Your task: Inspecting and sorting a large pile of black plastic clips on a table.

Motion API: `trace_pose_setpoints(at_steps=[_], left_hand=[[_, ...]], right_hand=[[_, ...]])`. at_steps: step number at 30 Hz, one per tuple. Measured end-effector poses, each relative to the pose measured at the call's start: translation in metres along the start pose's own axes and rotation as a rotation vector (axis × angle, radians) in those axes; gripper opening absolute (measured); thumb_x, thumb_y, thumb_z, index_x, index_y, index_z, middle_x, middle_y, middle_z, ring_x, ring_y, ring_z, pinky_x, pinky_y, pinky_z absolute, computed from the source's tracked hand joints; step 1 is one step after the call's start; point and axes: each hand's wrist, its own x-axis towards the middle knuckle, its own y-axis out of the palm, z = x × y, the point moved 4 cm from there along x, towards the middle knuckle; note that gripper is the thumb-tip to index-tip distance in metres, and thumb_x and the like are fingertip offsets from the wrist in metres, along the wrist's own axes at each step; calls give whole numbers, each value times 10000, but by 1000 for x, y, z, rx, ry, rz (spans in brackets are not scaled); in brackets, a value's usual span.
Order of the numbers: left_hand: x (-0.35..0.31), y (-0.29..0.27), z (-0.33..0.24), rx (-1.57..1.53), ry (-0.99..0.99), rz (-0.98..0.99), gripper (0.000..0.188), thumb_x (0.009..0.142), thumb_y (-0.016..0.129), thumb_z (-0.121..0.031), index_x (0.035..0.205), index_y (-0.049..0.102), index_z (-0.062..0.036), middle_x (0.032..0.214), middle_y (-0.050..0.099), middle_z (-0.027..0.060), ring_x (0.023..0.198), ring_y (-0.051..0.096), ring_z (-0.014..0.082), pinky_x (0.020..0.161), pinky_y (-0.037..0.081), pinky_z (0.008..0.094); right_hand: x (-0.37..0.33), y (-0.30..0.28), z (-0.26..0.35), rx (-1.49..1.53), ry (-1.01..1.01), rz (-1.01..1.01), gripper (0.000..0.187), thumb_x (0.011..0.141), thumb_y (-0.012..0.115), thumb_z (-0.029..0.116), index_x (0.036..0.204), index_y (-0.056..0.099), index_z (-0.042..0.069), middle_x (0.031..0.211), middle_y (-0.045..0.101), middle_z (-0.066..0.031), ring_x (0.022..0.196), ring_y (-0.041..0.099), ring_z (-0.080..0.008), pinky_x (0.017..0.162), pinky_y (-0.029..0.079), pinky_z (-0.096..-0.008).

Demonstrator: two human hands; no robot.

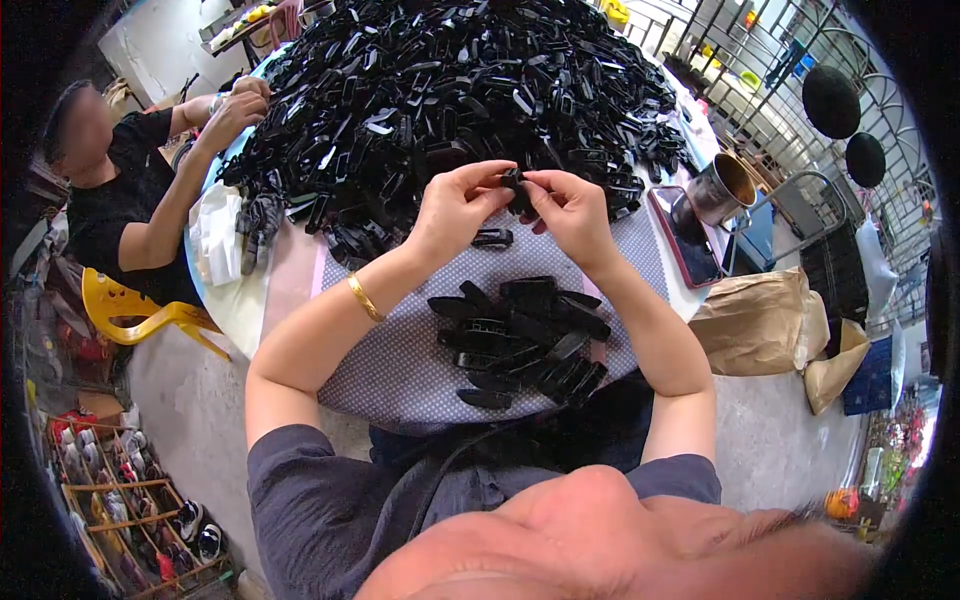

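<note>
Between the fingertips of both hands, a small black plastic piece [516, 184] is held above the table, partly covered by the fingers. My left hand [452, 212] pinches it from one side, while my right hand [578, 218] is closed on it from the other. A large mound of glossy black plastic pieces [440, 110] rises just beyond my hands. Nearer to me, between my forearms, lies a smaller heap of long, rounded black pieces [520, 335]. One loose black piece [492, 238] rests below my hands.
The round table [385, 360] has a patterned cover. A metal cup [722, 190] and a phone [688, 240] stand at the right; white cloth [215, 235] lies at the left. Another person's hands [240, 108] touch the mound. A yellow chair [125, 310] and paper bag [755, 325] flank the table.
</note>
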Motion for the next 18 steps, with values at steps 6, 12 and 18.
trace_pose_setpoints(at_steps=[6,12,18], left_hand=[[-2,4,6,-248,-65,-42,308,863,564,-8,1171,561,10,975,633,79,838,573,79,760,489,211],[-1,5,1,-623,-110,-19,248,873,577,-87,1102,608,5,999,640,71,862,590,105,787,480,224],[1,-7,-6,-531,-34,129,234,871,558,-65,1085,614,12,1015,639,79,903,583,117,819,466,236]], right_hand=[[-4,1,28,-427,-553,-130,169,814,617,40,970,607,-27,785,616,-101,617,597,-123,524,469,-228],[-7,5,29,-329,-330,-156,145,800,658,75,895,598,-17,765,596,-58,603,564,-93,542,457,-215],[-6,10,21,-106,-121,125,202,787,690,132,892,622,-26,678,582,-26,595,526,-72,547,431,-209]])
